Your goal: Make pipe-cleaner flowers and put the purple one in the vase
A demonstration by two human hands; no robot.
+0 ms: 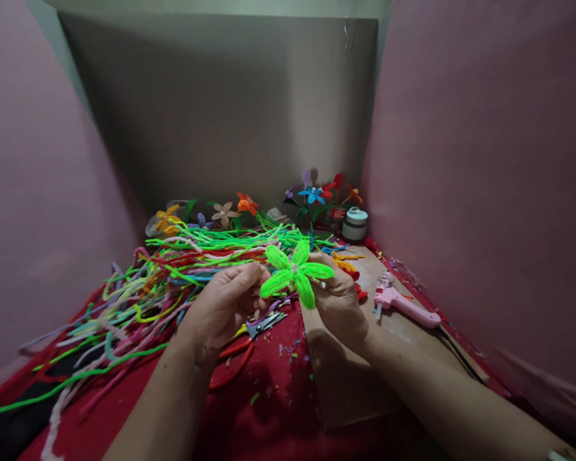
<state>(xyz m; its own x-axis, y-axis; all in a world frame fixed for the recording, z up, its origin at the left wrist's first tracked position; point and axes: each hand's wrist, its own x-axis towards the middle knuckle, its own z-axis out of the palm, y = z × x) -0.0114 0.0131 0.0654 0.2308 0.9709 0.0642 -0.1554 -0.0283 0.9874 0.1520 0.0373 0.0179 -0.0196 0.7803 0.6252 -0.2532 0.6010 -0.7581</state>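
Observation:
A bright green flower [295,272] of fuzzy petals with a pale centre is held up in the middle of the view, facing me. My right hand [338,294] is closed on it from behind, on the right side, with the fingertips partly hidden by the petals. Beside the left petals, my left hand [235,298] has its fingers bent together at the flower's edge; whether it grips a petal is hard to make out. Scissors with red handles [242,349] lie below my left hand on the red cloth [269,410].
Many coloured fuzzy stems [148,301] spread across the left and back. A pink glue gun [406,306] rests on the brown board [350,384] at right. Finished flowers [312,194] and a jar [355,224] stand along the back, between pink side walls.

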